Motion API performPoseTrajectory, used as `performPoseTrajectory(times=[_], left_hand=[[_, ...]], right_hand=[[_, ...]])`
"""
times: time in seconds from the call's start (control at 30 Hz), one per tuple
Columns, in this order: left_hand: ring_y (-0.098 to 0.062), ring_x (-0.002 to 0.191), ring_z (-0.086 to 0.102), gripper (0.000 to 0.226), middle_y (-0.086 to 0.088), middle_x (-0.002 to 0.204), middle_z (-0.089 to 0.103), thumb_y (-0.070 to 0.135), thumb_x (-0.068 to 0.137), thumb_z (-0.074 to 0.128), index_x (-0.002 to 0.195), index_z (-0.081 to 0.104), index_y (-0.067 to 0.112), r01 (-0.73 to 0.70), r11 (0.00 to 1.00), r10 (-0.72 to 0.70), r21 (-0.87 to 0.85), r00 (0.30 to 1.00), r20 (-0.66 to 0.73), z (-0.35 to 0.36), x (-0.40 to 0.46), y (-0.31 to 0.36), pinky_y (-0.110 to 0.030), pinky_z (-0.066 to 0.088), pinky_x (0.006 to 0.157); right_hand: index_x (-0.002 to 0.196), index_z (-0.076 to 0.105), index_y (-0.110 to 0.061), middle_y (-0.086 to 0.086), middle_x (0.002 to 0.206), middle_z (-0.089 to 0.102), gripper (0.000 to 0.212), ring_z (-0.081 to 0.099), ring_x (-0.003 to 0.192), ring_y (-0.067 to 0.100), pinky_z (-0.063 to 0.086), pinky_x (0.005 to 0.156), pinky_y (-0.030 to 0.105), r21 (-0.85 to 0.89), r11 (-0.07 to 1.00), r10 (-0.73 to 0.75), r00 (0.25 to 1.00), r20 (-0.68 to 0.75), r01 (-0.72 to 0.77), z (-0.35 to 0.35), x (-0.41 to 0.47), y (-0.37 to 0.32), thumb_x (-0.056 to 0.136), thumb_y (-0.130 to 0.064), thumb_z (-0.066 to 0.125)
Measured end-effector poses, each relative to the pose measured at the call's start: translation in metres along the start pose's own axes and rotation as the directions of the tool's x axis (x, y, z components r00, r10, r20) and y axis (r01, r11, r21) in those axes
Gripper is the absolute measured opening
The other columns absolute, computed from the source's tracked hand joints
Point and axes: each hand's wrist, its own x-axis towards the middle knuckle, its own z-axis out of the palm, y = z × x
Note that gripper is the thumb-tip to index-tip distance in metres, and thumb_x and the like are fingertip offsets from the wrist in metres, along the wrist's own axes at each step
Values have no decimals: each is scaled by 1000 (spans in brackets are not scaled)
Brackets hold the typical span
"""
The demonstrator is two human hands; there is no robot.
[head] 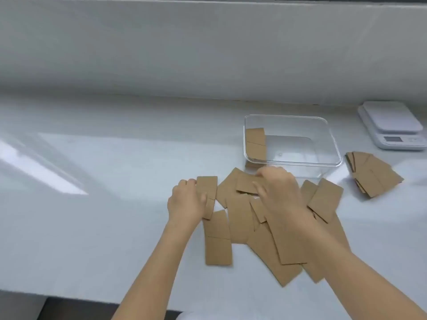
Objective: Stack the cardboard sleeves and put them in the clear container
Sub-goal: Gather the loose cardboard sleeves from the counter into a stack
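Note:
Several flat brown cardboard sleeves (240, 218) lie scattered and overlapping on the white counter in front of me. My left hand (186, 200) grips one sleeve (208, 188) at the pile's left edge, holding it by its side. My right hand (277, 190) is curled over the middle of the pile, fingers pinching another sleeve (246, 184). The clear container (332, 144) stands just behind the pile. A small stack of sleeves (255, 143) leans against its left wall inside.
A second fanned stack of sleeves (374, 174) lies right of the container. A white kitchen scale (392, 124) sits at the far right. A white wall panel rises behind the counter. The counter's front edge runs along the bottom of the view.

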Motion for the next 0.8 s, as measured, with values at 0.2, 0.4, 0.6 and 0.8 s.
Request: performPoseTrajectory(times=[0.2,0.4,0.6,0.8], left_hand=[[-29,109,47,52,-11,118,46,45,86,58,118,46,6,107,984,-118,141,990,75,17,17,10,-34,42,70],[-29,108,48,60,-14,119,47,39,80,69,121,39,6,147,985,-156,87,982,105,24,32,16,-32,39,68],[-32,109,50,66,-14,115,51,35,68,81,115,46,4,179,980,-167,-83,977,133,22,45,9,-38,46,77],[-28,79,59,18,-8,85,58,24,86,59,84,51,7,7,973,7,-233,998,60,15,45,2,-31,40,58]], right_hand=[[125,46,-8,15,126,54,57,45,119,33,37,96,43,-145,850,526,828,192,-507,22,3,15,88,-51,50],[125,41,-4,17,125,52,78,43,119,36,34,95,43,-208,758,649,744,159,-618,40,12,21,74,-57,66],[121,48,-9,12,120,58,78,44,118,33,33,93,42,-89,701,711,686,156,-707,43,19,24,64,-52,78],[113,57,-15,4,108,64,49,40,120,30,28,94,43,146,638,747,654,122,-756,42,19,38,75,-42,73]])
